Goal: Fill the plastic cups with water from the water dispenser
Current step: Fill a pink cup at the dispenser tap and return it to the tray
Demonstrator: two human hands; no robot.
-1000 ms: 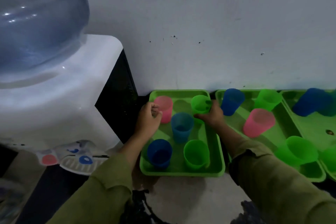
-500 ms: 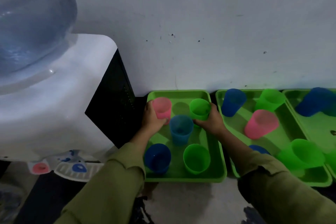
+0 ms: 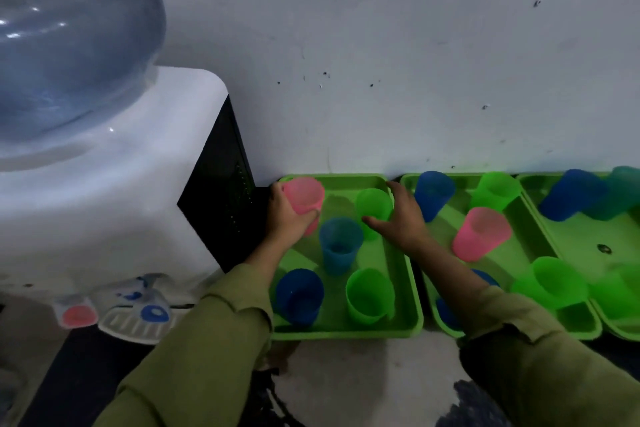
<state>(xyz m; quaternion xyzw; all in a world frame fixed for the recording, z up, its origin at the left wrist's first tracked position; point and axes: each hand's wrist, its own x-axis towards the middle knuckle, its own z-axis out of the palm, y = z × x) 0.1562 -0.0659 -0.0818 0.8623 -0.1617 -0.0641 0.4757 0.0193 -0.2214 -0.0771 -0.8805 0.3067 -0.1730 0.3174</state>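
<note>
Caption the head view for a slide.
Left hand grips a pink cup, right hand open beside a green cup, over the green tray next to the water dispenser.

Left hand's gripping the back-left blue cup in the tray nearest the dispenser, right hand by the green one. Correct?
Not quite. The head view shows the left hand gripping a pink cup, not a blue one. It is the back-left cup in the tray nearest the dispenser. The right hand is by the green cup, as you said.
</note>
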